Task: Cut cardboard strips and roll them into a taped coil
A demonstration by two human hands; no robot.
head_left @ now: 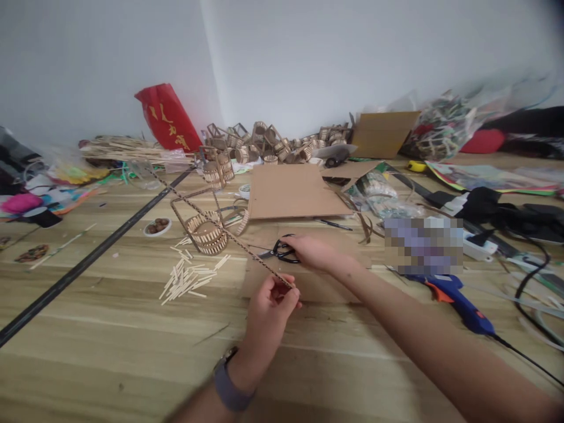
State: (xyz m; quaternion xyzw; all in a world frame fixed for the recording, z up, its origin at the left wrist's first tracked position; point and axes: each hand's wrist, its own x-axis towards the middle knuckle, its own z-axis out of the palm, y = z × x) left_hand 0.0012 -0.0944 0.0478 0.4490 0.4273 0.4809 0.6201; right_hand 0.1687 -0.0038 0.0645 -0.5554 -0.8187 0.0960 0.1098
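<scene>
My left hand (273,302), with a watch on its wrist, pinches the near end of a long, thin, brown patterned strip (251,253). From my fingers the strip runs up and to the left, passing in front of a small basket of wooden slats (207,238) with a tall square handle. Farther forward, my right hand (311,251) has its fingers closed on the black handles of a pair of scissors (285,251). Their blades point left over a flat cardboard piece (259,285). Loose short wooden sticks (187,281) lie left of the cardboard.
A blue glue gun (462,302) lies at the right, its cable trailing off. Behind the scissors is a cardboard box (295,191). Several small baskets (268,144) are heaped along the wall. A white bowl (157,232) holds brown pieces. A dark bar (101,244) crosses the left side.
</scene>
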